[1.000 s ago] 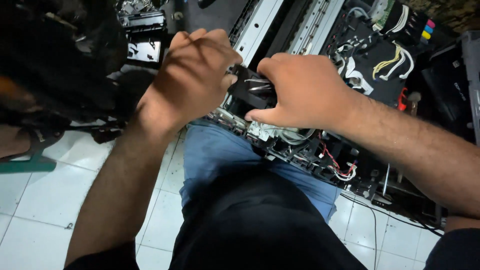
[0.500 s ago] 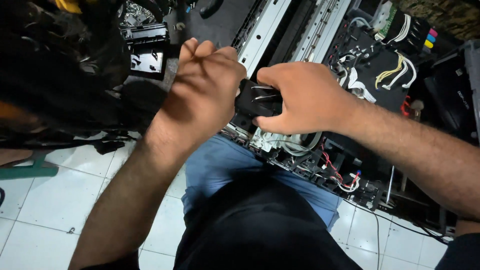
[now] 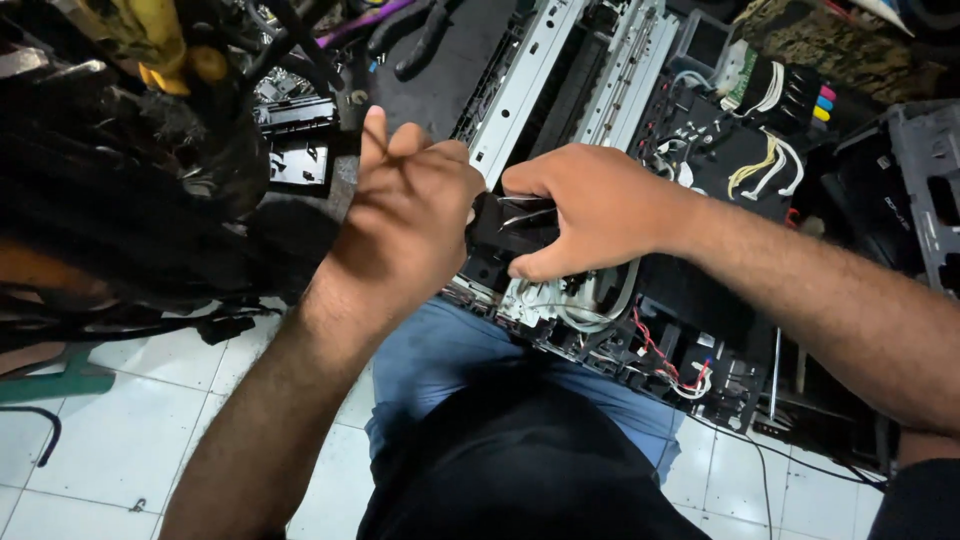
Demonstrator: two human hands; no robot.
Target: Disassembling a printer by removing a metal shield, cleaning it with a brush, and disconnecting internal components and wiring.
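The left hand [image 3: 410,225] has lifted, its fingers [image 3: 375,135] now raised.

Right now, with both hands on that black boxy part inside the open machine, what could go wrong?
1. The right hand grips the black plastic block right above a loop of thin white cables; pulling hard might snag or tear them.
2. The bare left hand works close to the long silver metal rails, whose edges could scratch skin.
3. The thin red wires lie exposed near the person's blue-jeaned knee and might get bumped loose.
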